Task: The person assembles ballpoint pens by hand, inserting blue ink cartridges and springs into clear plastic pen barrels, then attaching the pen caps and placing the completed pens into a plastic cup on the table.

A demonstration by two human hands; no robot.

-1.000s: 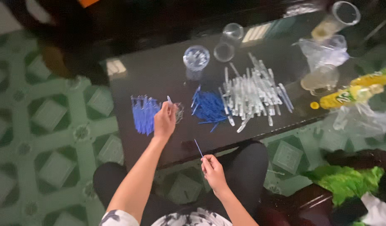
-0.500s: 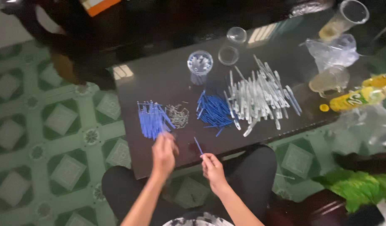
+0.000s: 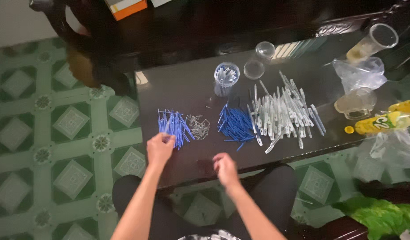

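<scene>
The left hand (image 3: 159,149) hovers with curled fingers at the near edge of a pile of thin blue rods (image 3: 173,126) on the dark table (image 3: 178,86); whether it pinches one is too blurred to tell. The right hand (image 3: 225,168) is loosely closed over the near table edge, and I cannot tell if it holds anything. The rods look light, stiff and slippery, best pinched singly near the middle. Just right of them lie small metal springs (image 3: 199,126), then a second blue heap (image 3: 235,124), then clear plastic tubes (image 3: 282,113), probably easy to roll. Farther back stands a clear cup (image 3: 226,75). At the far right lies a yellow bottle (image 3: 382,122) on its side; an orange box (image 3: 127,6) sits at the far left.
</scene>
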